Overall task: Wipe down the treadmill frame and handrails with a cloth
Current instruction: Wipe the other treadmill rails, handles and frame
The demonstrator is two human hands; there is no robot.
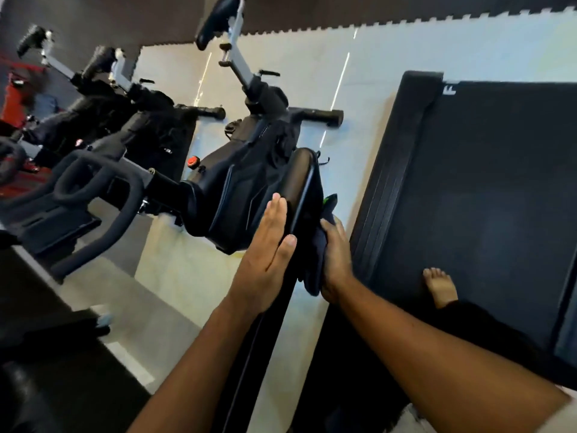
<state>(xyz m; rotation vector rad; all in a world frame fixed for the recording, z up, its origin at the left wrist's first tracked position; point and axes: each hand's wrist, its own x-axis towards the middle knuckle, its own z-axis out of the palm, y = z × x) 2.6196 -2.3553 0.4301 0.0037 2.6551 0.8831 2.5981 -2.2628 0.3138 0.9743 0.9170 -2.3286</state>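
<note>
Against the outer side of the treadmill's handrail [300, 182], the left hand [265, 254] lies flat with straight fingers, its grip released. Across the rail, the right hand [337, 264] has its grip clenched on a dark cloth [316, 260], pressing it to the rail's inner side. 1 bare foot [438, 285] stands on the treadmill belt [484, 198]. Exercise bikes [243, 179] stand just beside the treadmill on the pale floor [168, 270].

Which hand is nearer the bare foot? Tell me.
Right. The right hand, holding the cloth on the handrail, sits left of the bare foot; the left hand is beyond the handrail.
</note>
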